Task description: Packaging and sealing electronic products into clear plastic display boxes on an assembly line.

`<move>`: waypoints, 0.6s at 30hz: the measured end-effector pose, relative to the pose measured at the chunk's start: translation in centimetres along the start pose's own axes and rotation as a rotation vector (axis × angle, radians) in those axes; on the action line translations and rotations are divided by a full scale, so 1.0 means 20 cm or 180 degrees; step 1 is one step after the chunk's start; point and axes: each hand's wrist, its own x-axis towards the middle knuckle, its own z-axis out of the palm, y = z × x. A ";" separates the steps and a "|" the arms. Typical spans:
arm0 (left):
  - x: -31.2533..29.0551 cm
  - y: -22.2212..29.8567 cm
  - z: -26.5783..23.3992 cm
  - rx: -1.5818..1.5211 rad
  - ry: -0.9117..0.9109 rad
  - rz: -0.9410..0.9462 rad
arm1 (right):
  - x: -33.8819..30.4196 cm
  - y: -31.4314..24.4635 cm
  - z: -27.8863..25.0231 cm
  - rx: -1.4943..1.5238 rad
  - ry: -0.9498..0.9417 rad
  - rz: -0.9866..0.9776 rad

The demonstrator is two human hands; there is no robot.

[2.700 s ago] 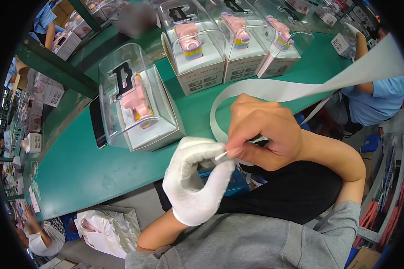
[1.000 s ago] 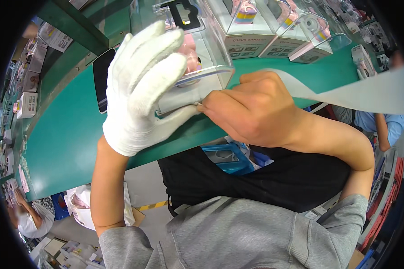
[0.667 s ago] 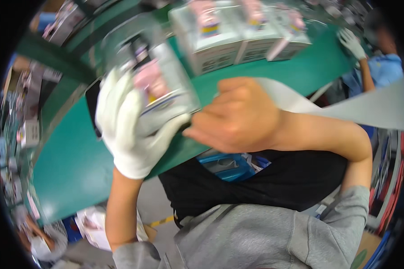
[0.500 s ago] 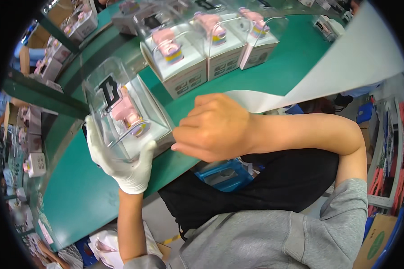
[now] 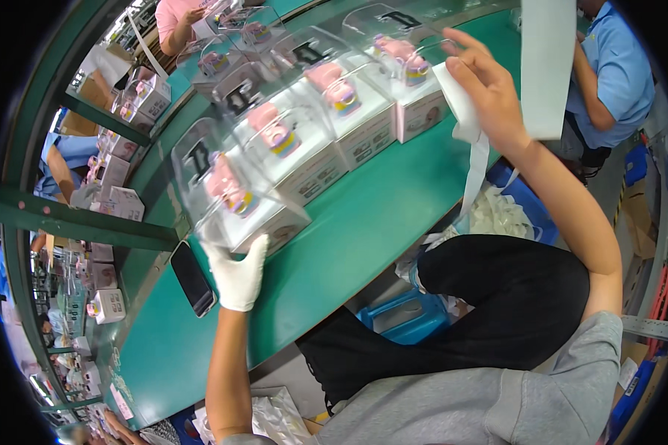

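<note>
My left hand [image 5: 237, 274], in a white glove, grips the near corner of the leftmost toy box [image 5: 263, 228], with fingers along one side and thumb at the front. This white box has a clear plastic cover and a pink toy [image 5: 228, 185] with yellow and purple stripes. My bare right hand [image 5: 490, 93] reaches to the rightmost toy box [image 5: 421, 111], fingers stretched and apart by its clear cover. A white strip [image 5: 460, 104] lies against its palm side; whether the hand holds it is unclear. Two similar boxes stand between, side by side.
A dark phone [image 5: 192, 278] lies on the green table [image 5: 163, 356] left of my glove. A white sheet [image 5: 548, 67] hangs at the upper right. Beneath the table edge are a blue basket [image 5: 404, 317] and a blue bin of white material [image 5: 531, 204]. Co-workers sit around.
The leftmost box has moved up against the row, my left hand still on it. My right hand has opened from a fist and moved up and right to the far box. The head view has shifted.
</note>
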 end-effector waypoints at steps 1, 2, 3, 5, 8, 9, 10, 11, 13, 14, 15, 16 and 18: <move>0.03 0.03 0.05 0.0018 -0.0017 0.0075 | 0.04 0.07 -0.04 0.0311 -0.0047 0.0317; 0.07 0.06 0.12 -0.0011 -0.0080 0.0138 | 0.08 0.15 -0.08 0.0623 -0.0103 0.0624; 0.11 0.09 0.21 -0.0007 -0.0125 0.0181 | 0.12 0.24 -0.12 0.0973 -0.0185 0.0934; 0.21 0.17 0.40 0.0037 -0.0263 0.0104 | 0.23 0.45 -0.24 0.0856 -0.0110 0.0869; 0.40 0.32 0.80 -0.0598 -0.0501 0.0151 | 0.45 0.77 -0.58 0.0283 0.0100 0.0670; 0.48 0.36 0.95 -0.0671 -0.0557 0.0333 | 0.55 0.88 -0.74 0.0455 0.0222 0.0995; 0.56 0.38 1.09 -0.0496 -0.0535 0.0486 | 0.61 0.98 -0.89 0.0626 0.0332 0.1345; 0.63 0.41 1.21 -0.0304 -0.0499 0.0634 | 0.66 1.03 -0.95 0.0682 0.0314 0.1353; 0.73 0.50 1.40 -0.0130 -0.0398 0.0736 | 0.76 1.09 -1.08 0.0433 0.0162 0.1045; 0.78 0.52 1.47 -0.0098 -0.0377 0.0747 | 0.80 1.12 -1.13 0.0470 0.0158 0.1029; 0.82 0.51 1.55 -0.0211 -0.0382 0.0846 | 0.83 1.16 -1.19 0.0404 0.0208 0.1210; 0.86 0.52 1.62 -0.0345 -0.0393 0.0951 | 0.85 1.18 -1.27 0.0317 0.0264 0.1388; 0.96 0.49 1.66 -0.0424 -0.0421 0.1049 | 0.88 1.27 -1.37 0.0280 0.0325 0.1593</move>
